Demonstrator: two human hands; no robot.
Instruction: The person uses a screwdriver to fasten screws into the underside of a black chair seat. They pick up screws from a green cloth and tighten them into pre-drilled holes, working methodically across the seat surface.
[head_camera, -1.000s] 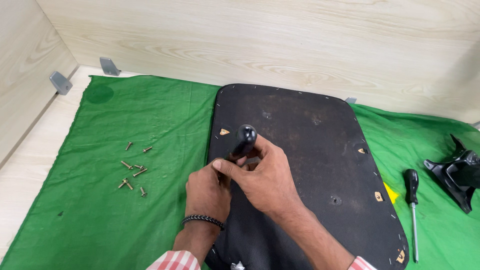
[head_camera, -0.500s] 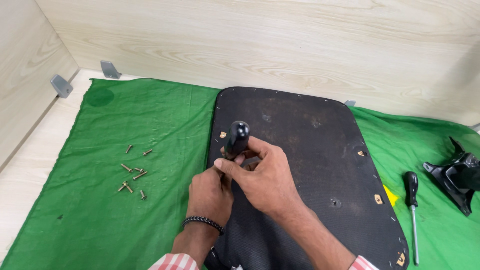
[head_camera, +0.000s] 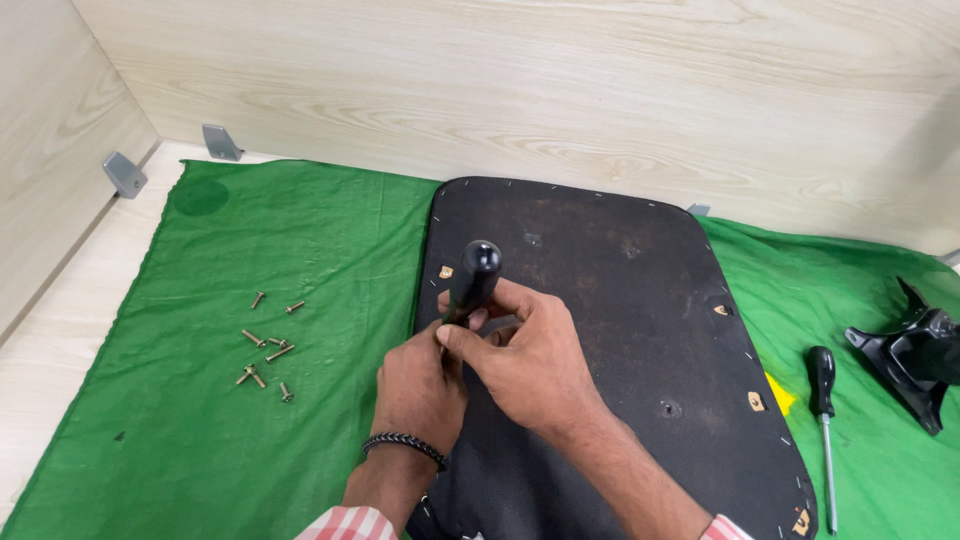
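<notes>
**Head view: both hands on a screwdriver over the seat panel**

Head view is showing you working over a black panel (head_camera: 620, 330) lying flat on a green cloth (head_camera: 250, 430). Your right hand (head_camera: 525, 365) is pinching the black handle of a screwdriver (head_camera: 473, 280) between thumb and fingers, the handle standing nearly upright near the panel's left edge. Your left hand (head_camera: 420, 390) is curling closed just beneath it, at the tool's lower part; the tip is hidden. A loose cluster of screws (head_camera: 268, 345) is lying on the cloth, well left of the hands. A second screwdriver (head_camera: 823, 420) is resting right of the panel, beside a black bracket (head_camera: 915, 355).
</notes>
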